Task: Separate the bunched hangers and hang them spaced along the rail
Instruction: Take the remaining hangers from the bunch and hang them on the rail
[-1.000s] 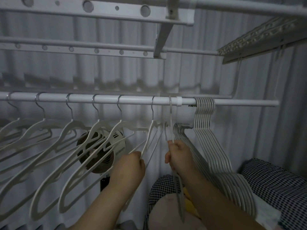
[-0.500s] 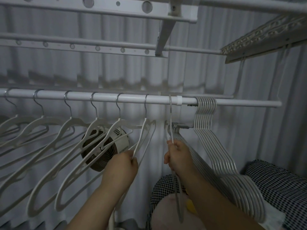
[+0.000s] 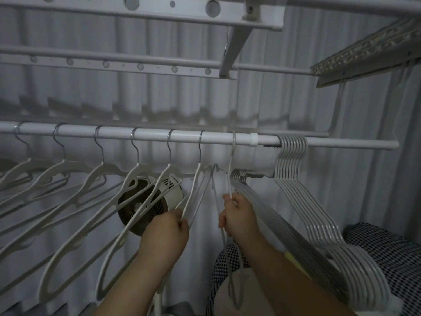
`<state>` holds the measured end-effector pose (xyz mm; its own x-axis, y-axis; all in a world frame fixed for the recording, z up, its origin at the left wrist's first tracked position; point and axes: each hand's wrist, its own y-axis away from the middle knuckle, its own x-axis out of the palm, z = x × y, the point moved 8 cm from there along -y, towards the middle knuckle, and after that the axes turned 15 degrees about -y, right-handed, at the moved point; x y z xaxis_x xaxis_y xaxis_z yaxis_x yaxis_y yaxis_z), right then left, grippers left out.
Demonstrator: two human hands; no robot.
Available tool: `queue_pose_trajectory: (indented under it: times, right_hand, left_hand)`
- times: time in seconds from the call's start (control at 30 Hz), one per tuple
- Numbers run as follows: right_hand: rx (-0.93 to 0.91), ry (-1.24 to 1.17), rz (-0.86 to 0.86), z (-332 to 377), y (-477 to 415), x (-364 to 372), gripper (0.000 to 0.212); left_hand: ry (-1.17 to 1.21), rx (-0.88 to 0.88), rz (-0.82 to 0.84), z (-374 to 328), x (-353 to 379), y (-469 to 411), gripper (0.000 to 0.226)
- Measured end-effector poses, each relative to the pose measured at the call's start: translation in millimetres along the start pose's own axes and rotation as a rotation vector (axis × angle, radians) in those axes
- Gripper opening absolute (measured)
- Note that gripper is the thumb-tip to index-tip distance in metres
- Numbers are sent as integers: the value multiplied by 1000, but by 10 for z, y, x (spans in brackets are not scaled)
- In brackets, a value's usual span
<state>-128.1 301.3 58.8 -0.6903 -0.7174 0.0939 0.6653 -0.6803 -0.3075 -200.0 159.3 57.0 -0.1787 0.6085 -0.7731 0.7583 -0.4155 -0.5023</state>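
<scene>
Grey pleated curtain (image 3: 296, 106) for a backdrop, dim light. Saw white rail (image 3: 114, 134) running across mid-frame, two drilled bars (image 3: 136, 67) higher up. Counted six white hangers (image 3: 103, 166) with metal hooks spaced along the rail's left stretch, each hook apart from the next. Gripped the sixth hanger (image 3: 194, 185), rightmost of that row, with the left hand (image 3: 165, 233): fingers curled round its lower arm, hook on the rail. Pinched a thin white hanger (image 3: 230, 165) with the right hand (image 3: 239, 217), fingers curled round its neck, hook over the rail just left of a white collar (image 3: 253, 140). Found the main bunch (image 3: 291, 156) packed hook against hook on the rail just right of that collar, bodies sloping down to the right. Noted a second bunch (image 3: 262, 208) lower, passing behind the right hand; could not tell what carried its hooks. Made out a round fan (image 3: 174, 192) behind the fourth and fifth hangers, and checked fabric (image 3: 387, 252) at lower right under the bunched ends.
</scene>
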Motion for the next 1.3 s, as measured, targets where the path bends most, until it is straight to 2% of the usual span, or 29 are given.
queue_pose_trajectory:
  times: [0.17, 0.23, 0.37, 0.43, 0.57, 0.7, 0.77, 0.87, 1.0, 1.07, 1.2, 1.27, 1.3]
  right_hand:
    - [19, 75, 38, 49, 53, -38, 15]
    - [-39, 213, 15, 163, 88, -188, 37]
    - [-416, 646, -169, 710, 308, -684, 37]
    - [-496, 880, -273, 907, 405, -927, 36]
    - [-249, 1257, -339, 905, 422, -1399, 44]
    - [-125, 1371, -302, 695, 458, -1600, 34]
    - [-130, 1303, -289, 620, 483, -1652, 32]
    - [-161, 1071, -267, 579, 524, -1698, 32]
    - [-312, 997, -278, 711, 589, -1766, 31]
    - [-335, 887, -263, 802, 545, -1884, 30]
    - [-102, 440, -222, 742, 293, -2251, 44]
    - [100, 238, -145, 546, 171, -2351, 51]
    - [204, 170, -83, 416, 144, -2352, 51]
  left_hand:
    - [3, 9, 17, -38, 24, -7, 23]
    - [12, 11, 25, -45, 34, 2, 21]
    - [33, 35, 1, -154, -6, 47, 22]
    - [55, 32, -17, -223, -42, 66, 28]
    - [85, 43, -31, -360, -83, 114, 32]
    - [80, 49, -49, -434, -80, 174, 37]
    - [89, 49, -46, -428, -73, 196, 40]
    - [158, 78, -79, -434, -135, 251, 41]
    - [188, 106, -160, -397, -254, 322, 33]
    - [208, 105, -217, -412, -358, 379, 40]
    - [353, 49, -378, -617, -668, 620, 39]
    - [434, 26, -376, -888, -703, 773, 35]
    - [483, 28, -338, -1048, -639, 824, 23]
